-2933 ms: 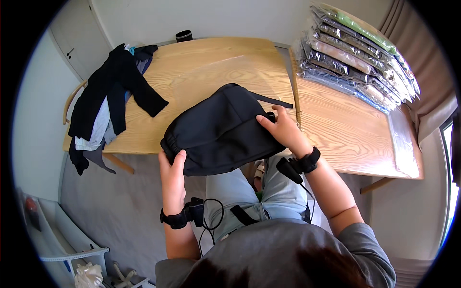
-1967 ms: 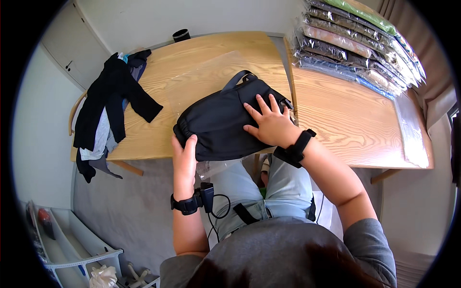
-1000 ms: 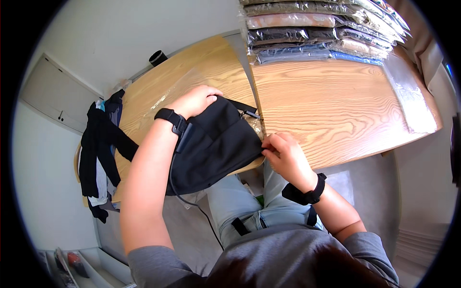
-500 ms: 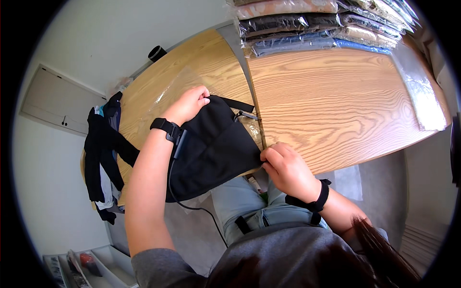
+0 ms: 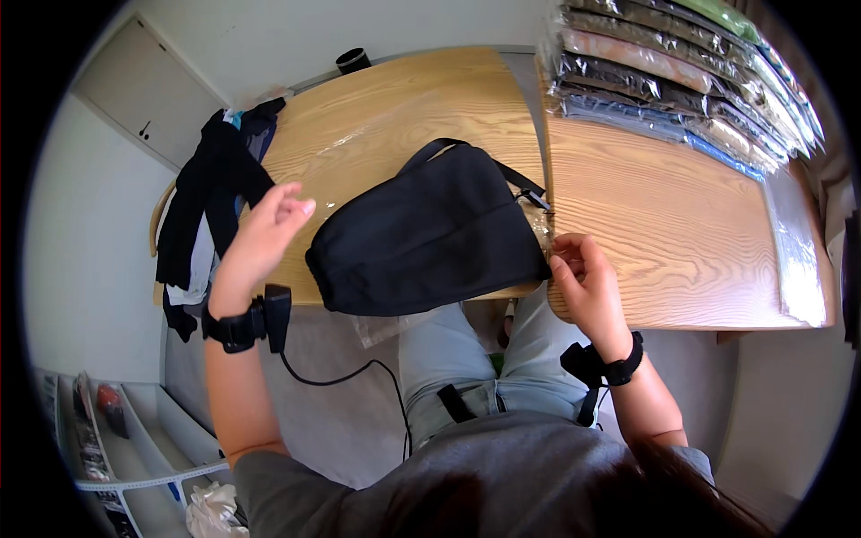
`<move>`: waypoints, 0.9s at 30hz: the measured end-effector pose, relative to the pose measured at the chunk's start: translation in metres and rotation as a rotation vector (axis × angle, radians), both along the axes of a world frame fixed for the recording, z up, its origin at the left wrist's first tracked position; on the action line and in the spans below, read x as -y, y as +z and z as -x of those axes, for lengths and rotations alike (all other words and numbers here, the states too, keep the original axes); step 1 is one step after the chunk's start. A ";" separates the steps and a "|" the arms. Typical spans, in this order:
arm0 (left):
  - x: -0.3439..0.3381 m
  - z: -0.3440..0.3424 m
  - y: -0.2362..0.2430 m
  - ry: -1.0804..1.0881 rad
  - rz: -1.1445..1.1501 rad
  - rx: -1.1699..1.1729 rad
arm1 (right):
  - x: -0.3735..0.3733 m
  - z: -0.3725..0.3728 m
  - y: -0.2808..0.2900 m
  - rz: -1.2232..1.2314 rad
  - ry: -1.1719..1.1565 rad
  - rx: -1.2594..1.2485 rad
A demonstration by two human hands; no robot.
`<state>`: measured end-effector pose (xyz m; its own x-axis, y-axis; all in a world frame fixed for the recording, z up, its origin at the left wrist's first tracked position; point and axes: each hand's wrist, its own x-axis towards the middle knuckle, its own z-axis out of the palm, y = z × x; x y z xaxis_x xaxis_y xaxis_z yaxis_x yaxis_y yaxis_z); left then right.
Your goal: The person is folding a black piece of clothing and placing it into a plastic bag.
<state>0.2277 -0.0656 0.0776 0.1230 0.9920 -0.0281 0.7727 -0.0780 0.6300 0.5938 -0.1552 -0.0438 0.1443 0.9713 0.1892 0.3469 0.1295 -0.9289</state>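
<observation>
Held the left hand (image 5: 267,231) raised beside the black bundle (image 5: 430,233), with loose fingers and nothing in them; bent the right hand (image 5: 588,278) at its right corner, but cannot tell if pinching. Had the bundle on clear plastic (image 5: 374,331) on the worktop (image 5: 421,85). Seemed best to steady that corner lightly and smooth toward the gathered left end without dragging the plastic.

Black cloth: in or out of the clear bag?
Out: the black cloth lies on top of the clear bag; plastic shows past its edges, none over it.
</observation>
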 end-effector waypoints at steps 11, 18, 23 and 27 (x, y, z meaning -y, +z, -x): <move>0.049 -0.004 -0.092 0.212 0.091 0.684 | -0.088 0.015 0.041 -0.007 0.246 0.552; 0.042 -0.006 -0.097 0.228 0.062 0.696 | -0.118 0.033 0.050 0.423 0.272 0.450; 0.039 -0.007 -0.088 0.147 0.196 0.820 | -0.137 0.030 0.042 0.466 0.343 0.491; 0.039 -0.008 -0.085 0.143 0.248 0.868 | -0.133 0.039 0.049 0.369 0.236 0.850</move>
